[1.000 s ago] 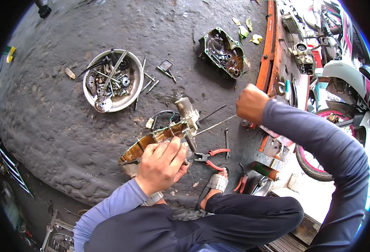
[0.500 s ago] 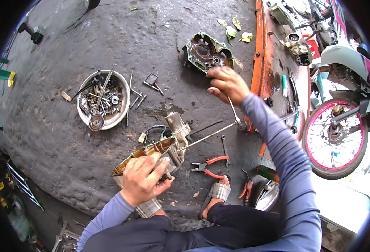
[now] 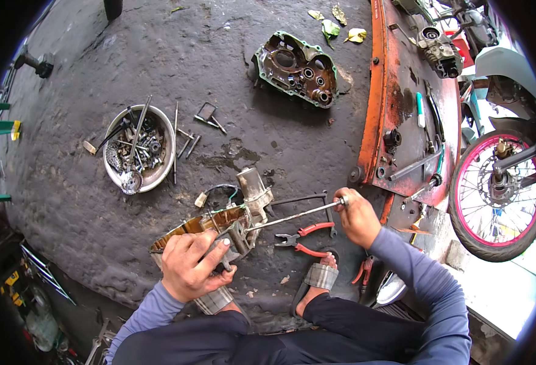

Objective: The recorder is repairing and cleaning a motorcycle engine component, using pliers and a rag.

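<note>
My left hand (image 3: 192, 264) is closed on the near edge of an engine case (image 3: 239, 238), a greasy metal casting with a cylindrical housing on top. At the front right, my right hand (image 3: 359, 219) grips the outer end of a long-shafted socket wrench (image 3: 298, 215). Its thin steel shaft slants down to the case; the working tip is hidden against the casting. Red-handled pliers (image 3: 310, 231) lie on the ground just below the shaft. Farther off, the other crankcase half (image 3: 298, 72), with oily brown insides and a green gasket edge, rests with its cavity facing up.
A metal bowl (image 3: 170, 152) of bolts, chain and gears stands at left, beside loose pins and a small bracket (image 3: 209, 115). An orange metal panel (image 3: 402, 146) carrying tools borders the right, before a pink-rimmed motorcycle wheel (image 3: 496, 191). My sandalled feet flank the case.
My right hand has come down and nearer from beside the far crankcase half, swinging the wrench handle round. My left hand stays on the case. The view has shifted slightly.
</note>
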Available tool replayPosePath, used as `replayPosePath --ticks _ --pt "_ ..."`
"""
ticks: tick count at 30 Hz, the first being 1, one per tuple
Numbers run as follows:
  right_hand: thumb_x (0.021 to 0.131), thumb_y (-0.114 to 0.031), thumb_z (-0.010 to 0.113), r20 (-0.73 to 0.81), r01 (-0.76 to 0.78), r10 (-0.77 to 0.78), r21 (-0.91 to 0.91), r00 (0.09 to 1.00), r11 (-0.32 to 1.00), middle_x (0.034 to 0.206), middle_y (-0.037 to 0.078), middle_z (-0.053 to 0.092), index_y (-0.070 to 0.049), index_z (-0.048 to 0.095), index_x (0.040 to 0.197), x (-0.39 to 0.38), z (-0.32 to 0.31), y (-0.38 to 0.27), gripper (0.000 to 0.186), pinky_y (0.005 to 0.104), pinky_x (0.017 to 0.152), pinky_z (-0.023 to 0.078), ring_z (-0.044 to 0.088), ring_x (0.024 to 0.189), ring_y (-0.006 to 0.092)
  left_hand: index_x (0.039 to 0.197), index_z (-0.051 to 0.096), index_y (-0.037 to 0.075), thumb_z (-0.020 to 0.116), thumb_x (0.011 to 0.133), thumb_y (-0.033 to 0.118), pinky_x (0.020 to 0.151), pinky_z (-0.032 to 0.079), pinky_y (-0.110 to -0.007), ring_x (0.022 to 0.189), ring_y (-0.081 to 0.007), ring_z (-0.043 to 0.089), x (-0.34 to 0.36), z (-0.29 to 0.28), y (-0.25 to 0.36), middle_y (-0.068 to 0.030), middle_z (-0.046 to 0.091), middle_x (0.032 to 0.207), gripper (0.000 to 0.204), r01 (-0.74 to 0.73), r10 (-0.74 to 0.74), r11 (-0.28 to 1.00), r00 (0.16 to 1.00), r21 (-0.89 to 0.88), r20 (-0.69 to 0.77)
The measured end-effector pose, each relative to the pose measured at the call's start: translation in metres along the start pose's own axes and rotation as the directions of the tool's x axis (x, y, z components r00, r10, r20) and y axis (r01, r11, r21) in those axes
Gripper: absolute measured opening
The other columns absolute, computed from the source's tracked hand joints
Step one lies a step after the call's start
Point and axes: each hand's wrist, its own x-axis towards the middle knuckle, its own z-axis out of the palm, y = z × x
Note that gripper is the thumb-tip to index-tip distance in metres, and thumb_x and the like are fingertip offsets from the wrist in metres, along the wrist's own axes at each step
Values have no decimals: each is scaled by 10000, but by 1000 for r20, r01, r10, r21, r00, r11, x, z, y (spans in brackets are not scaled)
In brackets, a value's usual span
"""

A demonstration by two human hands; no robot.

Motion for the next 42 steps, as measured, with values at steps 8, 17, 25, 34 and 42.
replayPosePath --ticks 8,17,25,34,42 --pt "1005 -131 527 78 -243 269 -242 960 939 628 252 628 47 409 1200 -52 -14 -50 289 562 565 497 651 609 466 1078 727 113 794 713 296 724 462 -389 891 -226 657 -6 3 3 -63 680 1098 413 -31 31 999 999 14 8" --pt "987 -146 554 267 -232 337 -358 903 904 652 277 638 104 416 1189 -49 -54 -89 350 545 583 529 664 623 469 1082 712 73 820 681 328 724 469 -403 849 -262 659 -8 3 1 -126 671 1105 487 -91 91 996 996 26 0" --pt "1091 -385 473 20 -259 364 740 931 621 705 -41 454 -15 557 988 -15 -19 -76 393 274 589 399 421 631 80 1090 734 123 780 728 317 755 481 -377 904 -220 666 -6 7 2 -61 681 1102 414 -37 37 999 999 -10 -13" --pt "1024 -149 602 -349 -205 411 498 842 843 574 -20 350 -12 476 693 14 13 -66 380 321 481 242 287 580 49 1076 723 96 802 763 369 674 501 -395 782 -271 661 -4 10 -3 -132 691 1042 422 -66 66 998 998 -22 -4" --pt "854 -92 545 -824 581 -99 303 558 756 532 36 329 -18 348 597 69 46 -23 332 320 442 211 301 470 114 1088 721 103 767 817 404 661 507 -397 760 -273 648 -3 14 -3 -129 681 1014 407 -48 48 999 999 -10 8"
